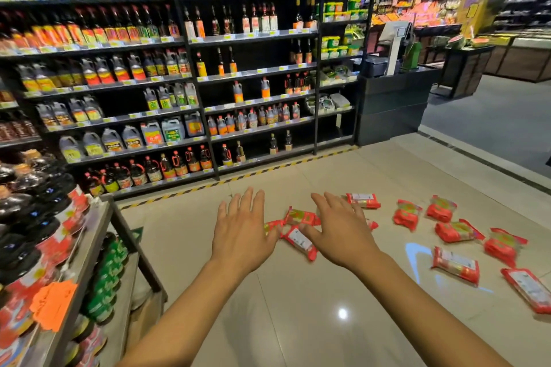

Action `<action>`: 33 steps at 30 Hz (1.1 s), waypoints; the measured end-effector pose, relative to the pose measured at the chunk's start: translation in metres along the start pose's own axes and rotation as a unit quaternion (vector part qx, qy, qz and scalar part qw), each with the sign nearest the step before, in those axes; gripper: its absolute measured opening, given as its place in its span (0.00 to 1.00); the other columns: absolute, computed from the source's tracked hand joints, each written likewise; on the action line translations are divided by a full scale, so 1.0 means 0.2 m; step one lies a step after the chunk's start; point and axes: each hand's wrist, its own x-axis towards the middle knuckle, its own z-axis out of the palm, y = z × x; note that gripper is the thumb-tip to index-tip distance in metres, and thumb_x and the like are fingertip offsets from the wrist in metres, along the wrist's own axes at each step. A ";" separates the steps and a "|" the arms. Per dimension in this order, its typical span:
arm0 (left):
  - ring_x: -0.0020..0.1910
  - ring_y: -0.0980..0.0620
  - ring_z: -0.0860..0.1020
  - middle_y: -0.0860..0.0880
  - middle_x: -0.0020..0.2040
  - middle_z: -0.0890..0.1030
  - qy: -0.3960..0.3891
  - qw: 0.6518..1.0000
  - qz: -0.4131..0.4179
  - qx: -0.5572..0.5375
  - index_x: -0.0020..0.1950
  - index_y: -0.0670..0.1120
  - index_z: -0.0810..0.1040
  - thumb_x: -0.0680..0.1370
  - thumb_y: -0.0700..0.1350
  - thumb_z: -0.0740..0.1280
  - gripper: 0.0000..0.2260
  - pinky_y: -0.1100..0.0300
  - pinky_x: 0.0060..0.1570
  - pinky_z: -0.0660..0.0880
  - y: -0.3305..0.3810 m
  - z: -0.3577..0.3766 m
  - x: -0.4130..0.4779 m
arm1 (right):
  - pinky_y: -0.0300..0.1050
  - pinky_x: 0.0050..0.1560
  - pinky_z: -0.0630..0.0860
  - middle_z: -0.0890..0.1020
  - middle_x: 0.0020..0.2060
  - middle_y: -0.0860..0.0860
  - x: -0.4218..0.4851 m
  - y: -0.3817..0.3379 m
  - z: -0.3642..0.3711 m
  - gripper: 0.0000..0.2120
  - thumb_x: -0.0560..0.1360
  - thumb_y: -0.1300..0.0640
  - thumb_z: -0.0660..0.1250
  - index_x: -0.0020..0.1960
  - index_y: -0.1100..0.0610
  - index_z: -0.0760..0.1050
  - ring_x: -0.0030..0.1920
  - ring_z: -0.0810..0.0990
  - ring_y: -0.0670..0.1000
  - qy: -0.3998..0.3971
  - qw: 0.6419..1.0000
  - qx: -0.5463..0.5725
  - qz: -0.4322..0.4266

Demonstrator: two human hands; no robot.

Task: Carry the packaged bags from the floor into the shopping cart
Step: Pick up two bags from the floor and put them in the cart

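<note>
Both bare forearms reach forward from the bottom of the view, palms turned down. The left hand [241,232] is spread flat, its fingers straight and slightly apart, holding nothing. The right hand [340,232] is likewise flat with straight, splayed fingers and grips nothing. Between and under the two hands lies a cluster of red packaged bags [301,217] on the tiled floor [298,322]; whether either hand touches them cannot be told. More red bags [456,231] lie scattered on the floor to the right. Shelves of sauce bottles [179,68] stand beyond, and a display rack [89,247] is at the left.
</note>
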 end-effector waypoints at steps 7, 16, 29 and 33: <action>0.82 0.45 0.52 0.46 0.84 0.53 -0.003 1.000 -0.014 0.009 0.84 0.49 0.50 0.82 0.64 0.58 0.36 0.45 0.80 0.49 -0.10 0.07 0.62 | 0.57 0.78 0.53 0.59 0.81 0.53 0.68 0.04 0.01 0.35 0.81 0.35 0.57 0.82 0.49 0.54 0.80 0.57 0.55 -0.008 1.000 0.012 -0.016; 0.83 0.45 0.50 0.47 0.84 0.50 -0.034 0.999 -0.027 -0.002 0.84 0.49 0.49 0.82 0.64 0.57 0.36 0.45 0.81 0.48 -0.26 0.23 1.21 | 0.57 0.77 0.55 0.60 0.80 0.53 1.30 0.12 0.11 0.35 0.81 0.35 0.58 0.82 0.50 0.54 0.79 0.59 0.56 -0.028 0.999 0.013 -0.007; 0.82 0.43 0.53 0.45 0.84 0.53 -0.077 0.996 0.041 -0.026 0.84 0.48 0.50 0.82 0.64 0.57 0.36 0.44 0.80 0.51 -0.67 0.65 2.30 | 0.59 0.77 0.55 0.61 0.80 0.54 2.31 0.10 0.42 0.35 0.81 0.35 0.57 0.82 0.50 0.54 0.79 0.59 0.57 -0.054 0.996 -0.019 0.070; 0.82 0.43 0.52 0.45 0.84 0.52 -0.118 0.990 0.067 -0.041 0.84 0.48 0.49 0.83 0.63 0.57 0.35 0.44 0.80 0.50 -0.79 0.77 2.61 | 0.58 0.77 0.58 0.63 0.79 0.53 2.60 0.10 0.53 0.36 0.80 0.35 0.59 0.81 0.50 0.55 0.78 0.62 0.57 -0.073 0.992 -0.023 0.100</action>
